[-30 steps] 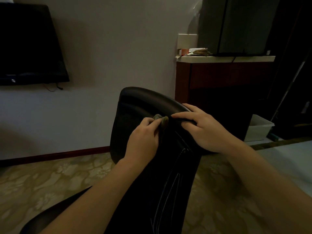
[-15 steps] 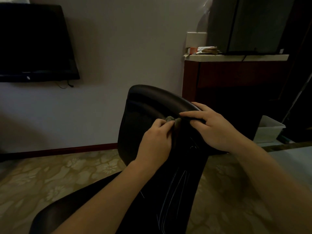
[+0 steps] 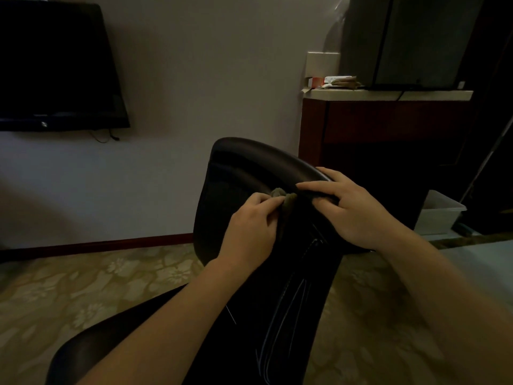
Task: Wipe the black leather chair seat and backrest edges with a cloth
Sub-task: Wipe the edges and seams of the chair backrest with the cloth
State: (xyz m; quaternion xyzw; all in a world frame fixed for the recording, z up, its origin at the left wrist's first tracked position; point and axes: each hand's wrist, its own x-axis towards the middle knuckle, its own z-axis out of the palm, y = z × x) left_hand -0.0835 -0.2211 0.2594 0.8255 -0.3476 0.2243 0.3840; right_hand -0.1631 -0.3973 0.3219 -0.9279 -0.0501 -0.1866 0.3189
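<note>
moved: almost nothing; cloth [image 3: 283, 197] and both hands sit on the same stretch of chair edge as half a second ago, and only the view has drifted a little.
cloth: small olive-grey wad, pressed on the rolled top edge of the backrest [image 3: 249, 162].
left hand [image 3: 249, 232]: fingers curled, pinching the cloth at the fingertips.
right hand [image 3: 358, 212]: just right of the grip, fingers wrapped over the backrest edge, steadying it; no cloth in it.
cloth handling: judged soft, light and limp; it would slip out of a loose pinch, so it is best kept bunched under the fingertips.
leather handling: looks smooth and slick, and the padding probably gives a little; the chair may turn under pressure, so the bracing hand matters.
seat [image 3: 83, 354]: below and left of the grip, under the left forearm, untouched.
around: patterned carpet [image 3: 83, 287] beneath; tv [image 3: 55, 65] far up-left of the grip; wooden cabinet [image 3: 388, 129] beyond the right hand; pale bin [image 3: 441, 215] further right.
</note>
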